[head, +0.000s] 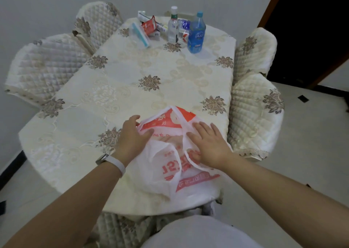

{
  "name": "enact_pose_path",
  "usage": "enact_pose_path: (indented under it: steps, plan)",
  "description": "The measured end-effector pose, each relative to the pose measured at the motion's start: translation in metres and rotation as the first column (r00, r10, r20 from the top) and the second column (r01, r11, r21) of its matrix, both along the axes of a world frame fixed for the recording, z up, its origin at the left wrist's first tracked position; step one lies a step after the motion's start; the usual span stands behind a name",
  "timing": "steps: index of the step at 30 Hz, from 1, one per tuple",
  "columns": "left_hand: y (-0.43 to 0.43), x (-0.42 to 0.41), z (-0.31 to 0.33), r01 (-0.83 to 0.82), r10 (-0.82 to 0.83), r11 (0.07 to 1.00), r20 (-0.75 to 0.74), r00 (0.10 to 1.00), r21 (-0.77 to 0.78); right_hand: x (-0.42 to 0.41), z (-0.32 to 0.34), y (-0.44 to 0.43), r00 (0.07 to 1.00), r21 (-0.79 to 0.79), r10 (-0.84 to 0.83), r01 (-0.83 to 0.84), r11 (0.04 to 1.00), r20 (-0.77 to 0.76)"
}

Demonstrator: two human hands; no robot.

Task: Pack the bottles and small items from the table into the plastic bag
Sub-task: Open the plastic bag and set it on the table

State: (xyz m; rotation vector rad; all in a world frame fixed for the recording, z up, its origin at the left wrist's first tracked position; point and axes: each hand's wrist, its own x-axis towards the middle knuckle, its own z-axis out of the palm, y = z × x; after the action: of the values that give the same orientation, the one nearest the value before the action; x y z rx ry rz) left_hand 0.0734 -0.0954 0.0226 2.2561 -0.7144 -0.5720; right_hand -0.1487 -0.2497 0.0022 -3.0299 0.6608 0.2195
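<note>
**Both hands on the bag, goods at the far end**

We see the plastic bag (170, 164), white with red-orange print, lying crumpled on the near end of the table (132, 100), right under both hands. The left hand (132, 136) sits at the bag's left edge: fingers curled loosely, the tips at the rim of the film, the thumb pressed onto the printed panel. Whether it pinches the film or only rests on it we cannot tell. A pale wristband (115, 163) circles that wrist. The right hand (207, 144) lies palm down on the bag's right half, fingers spread and flat, pointing up and left, not closed on anything. A raised fold of film runs between the two hands and peaks just beyond the fingertips.

Everything to pack stands well beyond the fingertips, at the far end of the table. Farthest right is the blue bottle (196, 34), upright with a blue cap. Just left of it stands the clear bottle (173, 26) with a white cap. Between and behind them lies a smaller bottle, partly hidden. Further left, a red-and-white packet (149, 26) leans among small boxes, and a clear pouch with a teal strip (139, 35) lies beside it.

Quilted chairs (253, 113) flank the table on both sides.
</note>
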Motion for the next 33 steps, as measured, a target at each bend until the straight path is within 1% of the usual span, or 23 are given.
enact_pose_path:
  steps: [1,2,3,4,5,6,7,8,10,12,13,15,17,18,20,22,23,25,26,28,30,32,33]
  plan:
    - [0.006,-0.005,0.000,0.014,-0.011,1.000,0.142,0.990,-0.016,0.005,-0.001,0.001,1.000,-0.017,0.000,0.000,1.000,-0.004]
    - [0.012,-0.014,0.001,0.075,-0.058,0.996,0.317,0.947,-0.041,0.011,-0.001,0.002,1.000,-0.026,-0.002,0.002,1.000,-0.011]
    - [0.018,-0.025,0.001,0.190,-0.140,0.980,0.489,0.861,-0.054,0.016,-0.002,0.003,1.000,-0.044,-0.005,0.005,0.999,-0.010]
    - [0.022,-0.037,0.000,0.328,-0.230,0.944,0.614,0.755,-0.049,0.022,-0.003,0.002,1.000,-0.067,-0.008,0.007,0.998,-0.003]
    - [0.025,-0.045,-0.005,0.453,-0.327,0.891,0.686,0.650,-0.005,0.028,-0.005,0.000,1.000,-0.088,-0.009,0.009,0.996,0.009]
    - [0.027,-0.052,-0.012,0.527,-0.420,0.847,0.697,0.581,0.071,0.034,-0.006,-0.003,1.000,-0.094,-0.016,0.017,0.995,0.009]
    - [0.028,-0.055,-0.021,0.538,-0.497,0.826,0.666,0.556,0.167,0.039,-0.006,-0.007,0.999,-0.089,-0.032,0.031,0.996,-0.008]
    - [0.029,-0.054,-0.028,0.504,-0.554,0.818,0.614,0.561,0.277,0.044,-0.007,-0.011,0.998,-0.088,-0.051,0.049,0.995,-0.021]
    - [0.031,-0.043,-0.040,0.414,-0.614,0.788,0.532,0.583,0.455,0.050,-0.005,-0.022,0.995,-0.071,-0.089,0.087,0.994,-0.032]
    - [0.035,-0.032,-0.048,0.365,-0.630,0.765,0.501,0.593,0.530,0.055,-0.007,-0.034,0.993,-0.037,-0.104,0.102,0.994,-0.052]
    - [0.037,-0.028,-0.052,0.339,-0.607,0.781,0.511,0.609,0.524,0.056,-0.010,-0.041,0.992,-0.026,-0.103,0.102,0.994,-0.066]
    - [0.041,-0.023,-0.054,0.246,-0.493,0.850,0.539,0.682,0.466,0.059,-0.016,-0.056,0.990,-0.008,-0.107,0.106,0.994,-0.096]
    - [0.044,-0.020,-0.059,0.085,-0.304,0.916,0.539,0.785,0.393,0.061,-0.021,-0.071,0.987,0.011,-0.115,0.117,0.993,-0.117]
    - [0.043,-0.019,-0.061,0.009,-0.202,0.935,0.512,0.835,0.355,0.063,-0.024,-0.078,0.985,0.023,-0.114,0.118,0.993,-0.128]
    - [0.036,-0.017,-0.063,-0.114,-0.001,0.954,0.385,0.923,0.277,0.066,-0.028,-0.089,0.984,0.067,-0.103,0.114,0.991,-0.145]
    - [0.024,-0.021,-0.061,-0.195,0.148,0.956,0.218,0.965,0.217,0.069,-0.031,-0.096,0.985,0.134,-0.098,0.117,0.984,-0.143]
    - [0.018,-0.023,-0.060,-0.221,0.187,0.955,0.179,0.966,0.197,0.071,-0.032,-0.099,0.986,0.171,-0.101,0.123,0.978,-0.131]
    - [0.009,-0.024,-0.055,-0.281,0.256,0.942,0.149,0.955,0.181,0.072,-0.033,-0.105,0.990,0.264,-0.125,0.136,0.955,-0.061]
    - [0.005,-0.025,-0.050,-0.298,0.277,0.940,0.140,0.951,0.167,0.071,-0.032,-0.107,0.990,0.311,-0.142,0.137,0.940,-0.007]
    - [0.000,-0.025,-0.037,-0.288,0.275,0.953,0.142,0.951,0.088,0.070,-0.024,-0.111,0.977,0.404,-0.192,0.138,0.904,0.096]
    - [-0.003,-0.025,-0.020,-0.244,0.242,0.970,0.174,0.955,-0.008,0.068,-0.010,-0.113,0.957,0.519,-0.247,0.134,0.844,0.154]
    - [-0.002,-0.022,-0.005,-0.205,0.209,0.978,0.192,0.959,-0.039,0.065,0.008,-0.115,0.930,0.641,-0.323,0.140,0.755,0.177]
    - [0.001,-0.018,0.000,-0.191,0.196,0.981,0.171,0.966,-0.041,0.063,0.015,-0.118,0.914,0.695,-0.368,0.153,0.703,0.170]
